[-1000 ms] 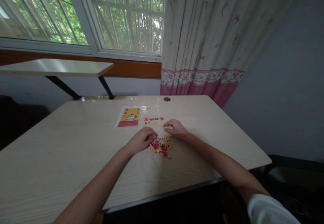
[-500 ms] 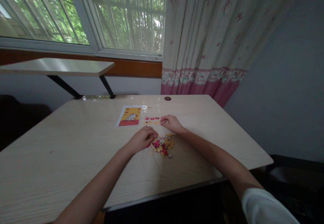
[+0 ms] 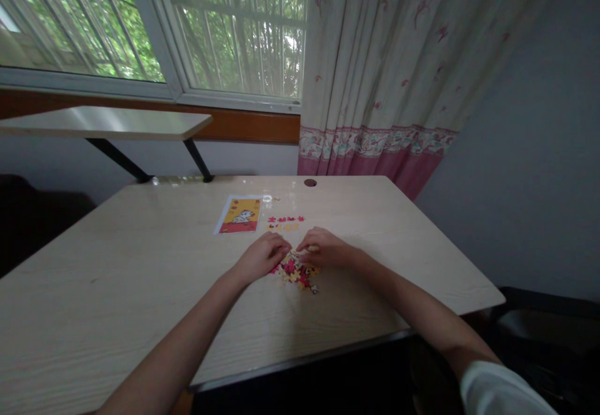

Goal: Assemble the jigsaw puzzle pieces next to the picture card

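A loose pile of red, yellow and white jigsaw puzzle pieces [image 3: 295,271] lies on the light wooden table. My left hand [image 3: 263,256] rests at the pile's left edge, its fingers bent and pressed together. What its fingertips hold, if anything, is too small to make out. Over the pile's upper right side is my right hand [image 3: 325,247], curved downward with thumb and fingers apart. Just beyond both hands, several red puzzle pieces [image 3: 282,219] form a row, with a row of yellow puzzle pieces [image 3: 285,227] below it. A picture sheet [image 3: 241,215] showing a white animal lies left of these rows.
More small pieces [image 3: 272,199] lie beside the sheet's upper right corner. A raised shelf [image 3: 107,122] on black legs stands at the table's back left. The table [image 3: 398,215] has a round cable hole [image 3: 310,183] near its back edge. A curtain [image 3: 375,90] hangs behind.
My right hand has drawn back from the right end of the rows to the pile, and its fingers have parted. A piece now shows at the red row's right end. My left hand has barely moved.
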